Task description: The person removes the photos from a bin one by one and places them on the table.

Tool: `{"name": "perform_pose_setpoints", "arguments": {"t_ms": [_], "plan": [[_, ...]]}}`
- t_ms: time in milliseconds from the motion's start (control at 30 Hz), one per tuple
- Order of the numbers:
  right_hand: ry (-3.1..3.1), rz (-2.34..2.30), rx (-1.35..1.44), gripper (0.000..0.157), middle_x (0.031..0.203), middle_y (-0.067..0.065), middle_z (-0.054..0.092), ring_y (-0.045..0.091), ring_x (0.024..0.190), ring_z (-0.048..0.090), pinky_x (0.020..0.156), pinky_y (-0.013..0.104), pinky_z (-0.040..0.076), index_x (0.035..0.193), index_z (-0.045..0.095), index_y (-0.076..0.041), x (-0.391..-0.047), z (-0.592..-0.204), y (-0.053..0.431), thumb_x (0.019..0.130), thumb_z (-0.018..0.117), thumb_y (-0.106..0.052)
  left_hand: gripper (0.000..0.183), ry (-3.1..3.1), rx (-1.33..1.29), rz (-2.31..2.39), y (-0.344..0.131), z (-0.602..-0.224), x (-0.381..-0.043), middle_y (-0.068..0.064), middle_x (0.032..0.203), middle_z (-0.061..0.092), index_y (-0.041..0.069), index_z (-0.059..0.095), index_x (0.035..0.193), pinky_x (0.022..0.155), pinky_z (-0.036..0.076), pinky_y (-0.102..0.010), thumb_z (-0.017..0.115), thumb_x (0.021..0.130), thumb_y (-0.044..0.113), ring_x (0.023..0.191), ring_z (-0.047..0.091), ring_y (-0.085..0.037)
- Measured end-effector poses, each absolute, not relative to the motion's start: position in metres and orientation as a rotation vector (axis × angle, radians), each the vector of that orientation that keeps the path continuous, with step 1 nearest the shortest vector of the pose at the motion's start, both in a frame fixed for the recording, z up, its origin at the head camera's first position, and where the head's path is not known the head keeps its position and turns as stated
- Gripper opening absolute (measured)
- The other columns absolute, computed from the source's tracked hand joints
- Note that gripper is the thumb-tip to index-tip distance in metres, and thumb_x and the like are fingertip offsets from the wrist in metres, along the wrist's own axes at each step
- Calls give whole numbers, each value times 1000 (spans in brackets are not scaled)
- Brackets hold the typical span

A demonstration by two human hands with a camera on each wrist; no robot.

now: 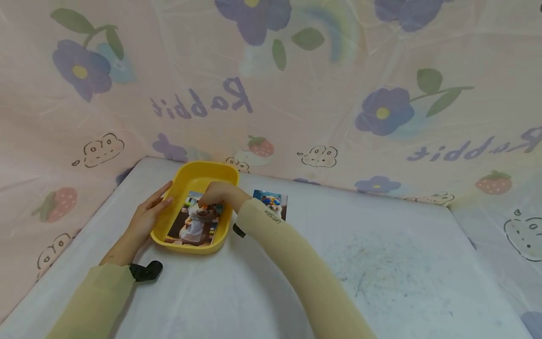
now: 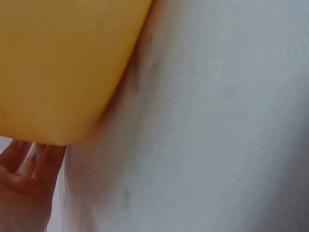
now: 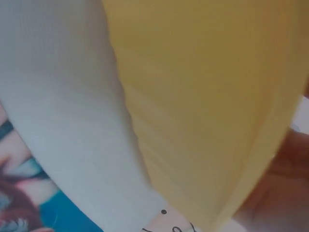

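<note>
A yellow tray (image 1: 180, 186) stands on the white table, its outer wall filling much of both wrist views. At its left rim my left hand (image 1: 141, 223) holds the side, thumb over the edge and fingers along the outside. Inside lies a picture card (image 1: 199, 228) of an animal in a white apron. My right hand (image 1: 220, 194) reaches over the right rim with bent fingers and pinches the card's upper part; the thumb is hidden. Beside the tray, partly behind the right sleeve, a second picture card (image 1: 277, 198) shows an animal in blue sunglasses.
The white table (image 1: 322, 216) extends to the right and bears a patch of dark scuff marks (image 1: 385, 268). A patterned curtain (image 1: 313, 94) hangs behind and at both sides. Dark wrist devices (image 1: 146, 271) sit at the cuffs.
</note>
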State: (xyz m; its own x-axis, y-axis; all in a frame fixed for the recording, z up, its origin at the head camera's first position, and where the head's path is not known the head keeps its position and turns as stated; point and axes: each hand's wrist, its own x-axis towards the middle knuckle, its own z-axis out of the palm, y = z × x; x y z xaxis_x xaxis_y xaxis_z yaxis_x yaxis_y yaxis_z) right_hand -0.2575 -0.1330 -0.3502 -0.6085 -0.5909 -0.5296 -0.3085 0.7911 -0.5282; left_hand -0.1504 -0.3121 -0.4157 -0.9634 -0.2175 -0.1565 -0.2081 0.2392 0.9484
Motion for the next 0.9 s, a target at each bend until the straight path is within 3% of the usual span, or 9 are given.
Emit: {"name": "perform_pose_setpoints", "arguments": {"t_ms": [400, 533, 633, 700, 800, 900], "plan": [[2306, -497, -672, 27, 72, 2, 46, 17, 71, 47, 63, 22, 37, 75, 56, -7, -256, -359, -136, 92, 60, -27, 60, -2472, 448, -1901, -313, -420, -153, -5, 162, 7, 29, 24, 152, 116, 11, -60, 47, 99, 44, 148, 3, -38], [2362, -542, -654, 36, 57, -2, 34, 13, 53, 34, 53, 22, 30, 61, 48, -10, -255, -360, -137, 93, 59, -23, 59, -2470, 443, -1902, -313, -419, -153, -6, 162, 7, 28, 24, 152, 117, 12, -59, 47, 99, 44, 147, 3, -38], [2410, -614, -624, 35, 49, -2, 32, 11, 45, 26, 47, 21, 27, 57, 54, -8, -253, -360, -136, 90, 60, -18, 60, -2469, 440, -1891, -312, -418, -152, -6, 162, 8, 28, 25, 152, 117, 11, -58, 47, 99, 44, 147, 4, -39], [2435, -650, -633, 27, 49, -1, 43, 11, 45, 34, 47, 19, 29, 64, 67, -6, -250, -359, -135, 89, 61, -17, 60, -2468, 440, -1886, -312, -417, -151, -6, 162, 8, 27, 25, 152, 117, 11, -58, 47, 99, 44, 147, 4, -39], [2471, -695, -646, 16, 69, 0, 65, 9, 58, 47, 53, 16, 37, 85, 77, -8, -245, -358, -133, 87, 64, -17, 61, -2467, 435, -1886, -311, -416, -151, -6, 162, 7, 27, 25, 152, 118, 10, -57, 48, 99, 45, 147, 3, -38], [2487, -766, -630, 18, 98, -1, 72, 9, 75, 53, 62, 15, 43, 100, 78, -14, -243, -360, -131, 85, 68, -18, 61, -2472, 431, -1888, -311, -415, -150, -7, 162, 7, 27, 24, 152, 118, 10, -57, 48, 98, 45, 147, 3, -39]]}}
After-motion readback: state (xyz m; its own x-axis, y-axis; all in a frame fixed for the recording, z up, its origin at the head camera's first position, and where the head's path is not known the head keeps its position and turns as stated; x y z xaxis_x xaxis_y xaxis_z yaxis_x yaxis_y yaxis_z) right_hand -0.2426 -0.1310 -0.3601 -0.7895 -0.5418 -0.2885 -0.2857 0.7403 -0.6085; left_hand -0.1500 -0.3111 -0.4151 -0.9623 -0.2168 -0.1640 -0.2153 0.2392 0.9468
